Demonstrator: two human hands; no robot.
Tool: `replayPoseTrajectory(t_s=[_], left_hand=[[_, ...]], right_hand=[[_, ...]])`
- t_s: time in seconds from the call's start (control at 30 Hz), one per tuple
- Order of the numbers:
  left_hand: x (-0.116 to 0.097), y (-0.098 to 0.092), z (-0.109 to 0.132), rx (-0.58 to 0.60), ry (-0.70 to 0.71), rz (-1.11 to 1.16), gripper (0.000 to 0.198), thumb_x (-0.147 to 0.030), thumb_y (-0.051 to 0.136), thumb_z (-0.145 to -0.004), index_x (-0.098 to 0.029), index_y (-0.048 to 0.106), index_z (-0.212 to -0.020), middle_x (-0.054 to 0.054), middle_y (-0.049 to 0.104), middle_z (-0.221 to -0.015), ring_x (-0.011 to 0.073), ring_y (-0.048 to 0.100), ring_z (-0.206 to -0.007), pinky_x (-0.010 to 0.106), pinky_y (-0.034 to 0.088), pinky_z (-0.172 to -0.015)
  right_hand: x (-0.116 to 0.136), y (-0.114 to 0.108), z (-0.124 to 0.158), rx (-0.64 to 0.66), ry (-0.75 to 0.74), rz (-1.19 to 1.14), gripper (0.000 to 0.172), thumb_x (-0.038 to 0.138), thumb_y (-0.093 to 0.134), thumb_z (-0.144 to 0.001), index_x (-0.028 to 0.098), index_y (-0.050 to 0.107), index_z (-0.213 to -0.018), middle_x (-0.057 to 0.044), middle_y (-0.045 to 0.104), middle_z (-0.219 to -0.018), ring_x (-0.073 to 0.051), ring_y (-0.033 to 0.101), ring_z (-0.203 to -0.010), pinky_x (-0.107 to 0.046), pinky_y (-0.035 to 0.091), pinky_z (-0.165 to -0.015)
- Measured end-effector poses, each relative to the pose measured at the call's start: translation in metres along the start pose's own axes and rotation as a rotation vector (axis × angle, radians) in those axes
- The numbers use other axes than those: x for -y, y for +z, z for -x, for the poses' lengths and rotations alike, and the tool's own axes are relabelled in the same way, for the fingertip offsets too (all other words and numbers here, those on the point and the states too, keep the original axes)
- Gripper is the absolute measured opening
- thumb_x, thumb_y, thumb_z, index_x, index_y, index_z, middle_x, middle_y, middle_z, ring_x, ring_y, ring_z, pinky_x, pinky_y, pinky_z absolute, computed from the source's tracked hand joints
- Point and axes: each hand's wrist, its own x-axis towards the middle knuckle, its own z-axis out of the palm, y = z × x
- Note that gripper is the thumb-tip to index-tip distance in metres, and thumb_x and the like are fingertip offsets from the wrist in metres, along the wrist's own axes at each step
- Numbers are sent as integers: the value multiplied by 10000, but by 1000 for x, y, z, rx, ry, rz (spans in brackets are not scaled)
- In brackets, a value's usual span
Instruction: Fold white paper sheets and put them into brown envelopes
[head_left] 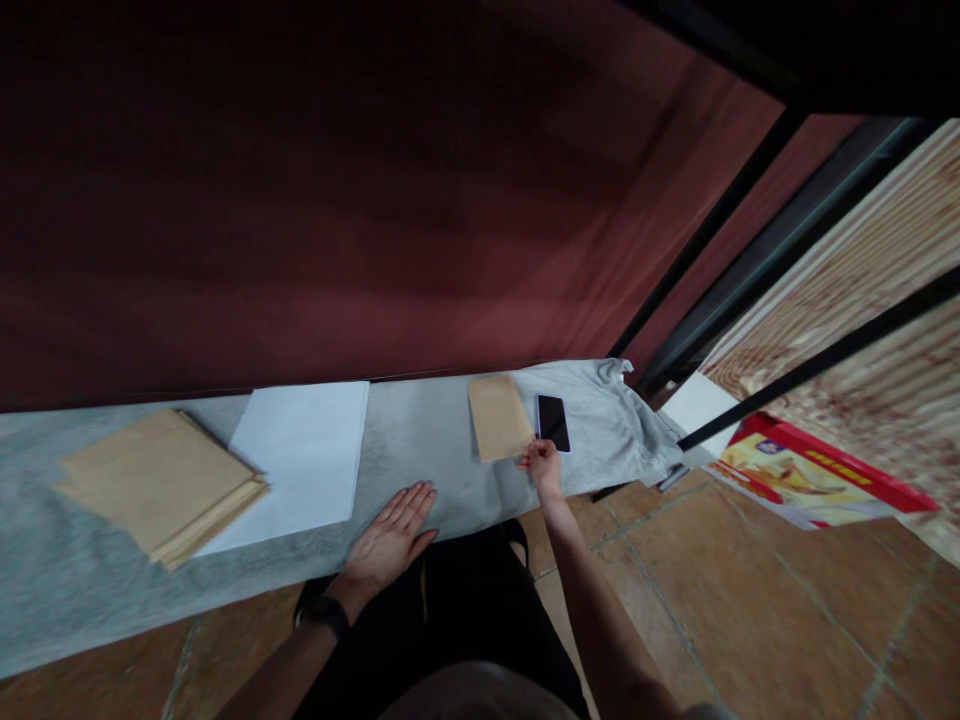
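Note:
My left hand (391,537) lies flat and open on the grey cloth (420,440), fingers stretched out, holding nothing. My right hand (541,465) is closed in a pinch on the near corner of a small brown envelope (499,416) that lies on the cloth. A black phone (553,422) rests just right of that envelope, touching distance from my right fingers. A black watch sits on my left wrist.
A stack of brown envelopes (161,482) lies at the left, with white paper sheets (300,460) beside it. A dark red wall rises behind. At the right stand a wood-patterned panel (862,300) and a red printed box (817,472) on the tiled floor.

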Motion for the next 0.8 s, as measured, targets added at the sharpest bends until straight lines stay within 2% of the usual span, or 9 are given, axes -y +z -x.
replayPoseTrajectory(t_s=[0.27, 0.47, 0.63, 0.8], left_hand=[[0, 2, 1, 7, -7, -9, 631, -462, 463, -1011, -169, 354, -1559, 120, 477, -1551, 242, 487, -1412, 419, 403, -1178], [1, 5, 2, 18, -13, -12, 626, -457, 461, -1011, -171, 358, -1558, 117, 461, -1562, 239, 476, -1421, 415, 390, -1189], [1, 6, 2, 26, -18, -6, 622, -453, 459, -1012, -184, 351, -1563, 109, 455, -1568, 237, 470, -1426, 417, 375, -1200], [0, 4, 2, 22, -14, 7, 626, -452, 455, -1015, -187, 336, -1570, 104, 450, -1572, 231, 456, -1435, 414, 351, -1216]], right_hand=[[-1, -8, -13, -76, -31, 49, 130, 286, 618, -802, 243, 495, -801, 73, 567, -578, -114, 589, -453, -252, 579, -501], [1, -11, -18, -64, -75, 198, 47, 266, 545, -835, 222, 532, -845, 57, 592, -585, -123, 595, -454, -246, 556, -470], [4, -13, -16, -52, -132, 395, 112, 273, 508, -874, 200, 589, -900, 22, 641, -640, -136, 621, -487, -230, 516, -463], [11, -14, -9, -74, -228, 644, 190, 271, 493, -931, 176, 647, -990, -59, 715, -779, -182, 684, -662, -257, 506, -597]])
